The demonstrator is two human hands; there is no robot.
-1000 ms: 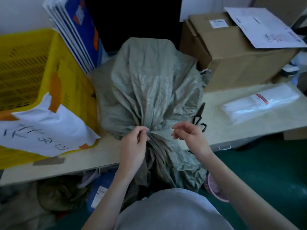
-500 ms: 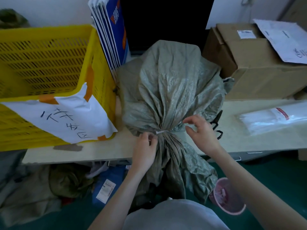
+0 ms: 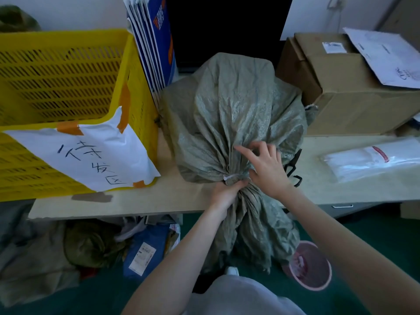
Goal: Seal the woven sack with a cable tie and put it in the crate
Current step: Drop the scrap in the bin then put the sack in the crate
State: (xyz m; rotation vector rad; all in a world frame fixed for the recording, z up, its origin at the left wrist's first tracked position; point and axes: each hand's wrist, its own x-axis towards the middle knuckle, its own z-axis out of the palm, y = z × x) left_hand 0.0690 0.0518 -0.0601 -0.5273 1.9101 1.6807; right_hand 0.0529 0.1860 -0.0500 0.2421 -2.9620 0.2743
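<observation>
Cable tie (image 3: 232, 177) is now sitting as a pale band around the gathered neck of the woven sack (image 3: 236, 123); half a second ago it was only a short white sliver showing between the fingers. Right hand (image 3: 264, 168) has come off the neck and is now spreading over the sack body just above the tie, fingers loosely apart, gripping nothing firmly. Left hand (image 3: 227, 192) is staying clamped around the bunched neck just below the tie.

Judgement: the tie looks threaded and drawn up, so sealing is nearly done or done; the hands are probably shifting toward a lift. Whether the tie is fully tight cannot be told.

Sack is lying on the worktop (image 3: 181, 201), its loose skirt hanging over the front edge toward the floor.

Around it:
- Yellow crate (image 3: 68, 87) is standing just left of the sack, with a taped paper sign (image 3: 91, 155) on its near wall.
- Blue-and-white boards (image 3: 156, 42) are leaning between crate and sack, at the crate's right rim; these may be snagging the lift path.
- Cardboard box (image 3: 341, 94) is touching the sack on the right.
- Scissors (image 3: 294, 169) are partly hidden behind the right hand.
- Packet of white ties (image 3: 372, 160) is further right.
- Pink bin (image 3: 310, 266) is below the hanging skirt.
</observation>
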